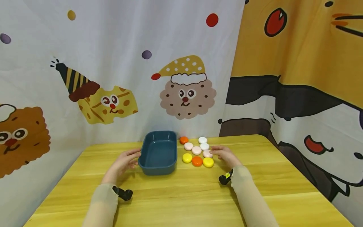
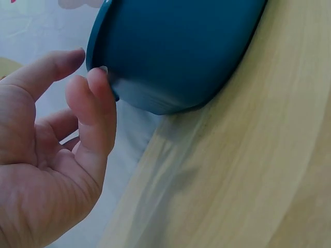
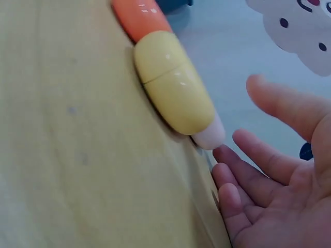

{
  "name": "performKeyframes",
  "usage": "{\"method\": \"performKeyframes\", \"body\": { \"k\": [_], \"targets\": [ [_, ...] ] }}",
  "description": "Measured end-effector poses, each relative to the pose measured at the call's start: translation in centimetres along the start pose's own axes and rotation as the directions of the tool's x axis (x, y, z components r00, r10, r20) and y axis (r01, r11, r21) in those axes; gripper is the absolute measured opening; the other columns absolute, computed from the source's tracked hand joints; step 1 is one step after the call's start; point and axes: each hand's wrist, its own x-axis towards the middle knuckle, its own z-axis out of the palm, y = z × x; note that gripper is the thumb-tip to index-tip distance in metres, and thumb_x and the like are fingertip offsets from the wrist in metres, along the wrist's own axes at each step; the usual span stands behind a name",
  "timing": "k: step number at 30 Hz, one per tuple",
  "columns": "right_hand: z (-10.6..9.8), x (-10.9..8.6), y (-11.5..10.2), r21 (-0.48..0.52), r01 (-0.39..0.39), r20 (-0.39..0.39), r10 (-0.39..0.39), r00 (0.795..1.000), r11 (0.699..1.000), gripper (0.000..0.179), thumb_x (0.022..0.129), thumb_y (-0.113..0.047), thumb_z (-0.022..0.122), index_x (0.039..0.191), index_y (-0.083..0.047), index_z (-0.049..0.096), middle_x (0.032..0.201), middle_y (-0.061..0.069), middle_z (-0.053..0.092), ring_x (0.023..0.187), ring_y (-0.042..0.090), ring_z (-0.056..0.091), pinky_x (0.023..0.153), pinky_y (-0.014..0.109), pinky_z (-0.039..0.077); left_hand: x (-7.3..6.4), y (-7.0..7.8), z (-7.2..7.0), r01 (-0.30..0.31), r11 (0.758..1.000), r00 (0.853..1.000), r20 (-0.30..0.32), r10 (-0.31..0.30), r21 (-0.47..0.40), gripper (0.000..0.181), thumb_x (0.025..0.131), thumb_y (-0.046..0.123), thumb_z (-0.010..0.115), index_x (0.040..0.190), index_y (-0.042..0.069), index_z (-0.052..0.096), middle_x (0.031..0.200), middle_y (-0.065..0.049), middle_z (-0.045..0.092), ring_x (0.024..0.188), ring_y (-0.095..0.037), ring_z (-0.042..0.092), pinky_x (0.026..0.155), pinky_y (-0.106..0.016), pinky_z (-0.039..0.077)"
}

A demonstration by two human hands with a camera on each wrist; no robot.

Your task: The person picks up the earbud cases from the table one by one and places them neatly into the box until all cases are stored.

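A deep blue rectangular dish with rounded corners stands on the table, nothing inside it. At its left side is my left hand, fingers loosely bent and fingertips right at the rim, as the left wrist view shows of the dish wall. My right hand has its fingers spread beside a pale pink round disc, fingertips close to its edge. Nearer me lies a glossy yellow disc; the right wrist view shows a seam round this yellow disc. An orange disc sits left of it.
More discs lie between dish and right hand: another yellow one, pink ones, white ones and an orange one at the back. A printed cloth hangs behind the wooden table.
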Motion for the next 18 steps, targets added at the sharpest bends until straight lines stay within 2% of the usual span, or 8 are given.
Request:
{"method": "performKeyframes", "body": {
  "k": [4,11,18],
  "targets": [
    [0.4,0.2,0.1,-0.016,0.006,-0.041,-0.006,0.999,1.0,0.05,0.093,-0.02,0.064,0.136,0.003,0.052,0.14,0.02,0.048,0.127,0.033,0.042,0.103,0.049,0.036,0.0,-0.1,0.1,-0.02,1.0,1.0,0.015,0.02,0.019,0.06,0.098,0.02,0.058,0.149,-0.001,0.034,0.143,-0.028,0.038,0.07,-0.011,0.059,0.054,-0.02,0.051],
    [0.6,0.5,0.5,-0.056,-0.029,-0.09,0.024,0.996,0.998,0.046,0.092,-0.019,0.065,0.132,0.002,0.057,0.138,0.02,0.05,0.126,0.032,0.044,0.102,0.05,0.038,0.2,-0.5,0.5,-0.04,0.998,0.999,0.013,0.039,0.038,0.061,0.097,0.015,0.06,0.149,-0.002,0.033,0.13,-0.025,0.046,0.068,-0.013,0.056,0.058,-0.023,0.053],
    [1.0,1.1,0.5,-0.108,-0.002,-0.132,-0.013,0.991,0.994,0.041,0.088,-0.015,0.069,0.124,0.002,0.063,0.133,0.021,0.054,0.122,0.033,0.046,0.102,0.049,0.038,0.2,-0.6,0.6,-0.051,0.999,0.999,0.003,0.051,0.019,0.063,0.096,0.01,0.059,0.15,-0.004,0.028,0.125,-0.023,0.045,0.063,-0.011,0.051,0.057,-0.023,0.053]
  ]
}}
